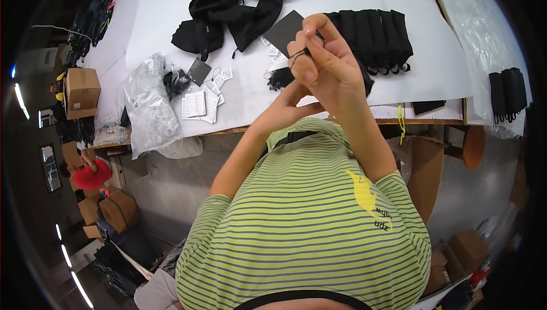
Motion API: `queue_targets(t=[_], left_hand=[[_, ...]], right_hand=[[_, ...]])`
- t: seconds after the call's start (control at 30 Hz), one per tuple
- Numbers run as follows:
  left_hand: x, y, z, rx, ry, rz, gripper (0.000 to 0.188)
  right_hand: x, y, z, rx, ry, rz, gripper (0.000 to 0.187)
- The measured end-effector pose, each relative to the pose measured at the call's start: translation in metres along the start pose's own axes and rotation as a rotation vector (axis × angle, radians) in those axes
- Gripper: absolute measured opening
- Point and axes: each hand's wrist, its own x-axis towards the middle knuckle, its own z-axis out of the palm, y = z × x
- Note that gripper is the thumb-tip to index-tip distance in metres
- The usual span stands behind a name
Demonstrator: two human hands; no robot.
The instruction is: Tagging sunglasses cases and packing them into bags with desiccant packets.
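Observation:
My right hand (330,59) is raised over the table's front edge, its fingers closed in a pinch on a thin black cord. A dark square hang tag (283,32) shows beside these fingers. Lower down, my left hand (289,105) is partly covered by my right wrist, so its fingertips are hidden and I cannot see what they hold. Black fabric (367,83) peeks out past my right wrist. Just beyond my hands stands a row of folded black pouches (370,33) with small loops.
The white table (154,13) carries a heap of black fabric bags (228,11), clear plastic bags (149,102), white printed labels (199,105) and another dark tag (199,71). More black pouches (508,94) lie on plastic at the right. Cardboard boxes (82,90) and other people are at the left.

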Motion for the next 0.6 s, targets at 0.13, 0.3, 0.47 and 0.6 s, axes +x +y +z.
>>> queue_targets(t=[0.13, 0.3, 0.47, 0.6], left_hand=[[0.002, 0.000, 0.008, -0.127, 0.073, -0.006, 0.070], [0.007, -0.014, 0.005, -0.169, 0.334, 0.024, 0.078], [0.003, -0.027, -0.005, -0.208, 0.386, 0.111, 0.068], [0.001, -0.047, -0.004, -0.148, 0.439, 0.154, 0.059]], right_hand=[[0.007, 0.000, 0.002, 0.051, -0.074, -0.043, 0.008], [0.010, 0.005, 0.000, 0.140, -0.142, 0.005, 0.011], [0.009, 0.010, -0.002, 0.172, -0.133, 0.064, 0.011], [0.007, 0.015, -0.003, 0.189, -0.127, 0.089, 0.011]])
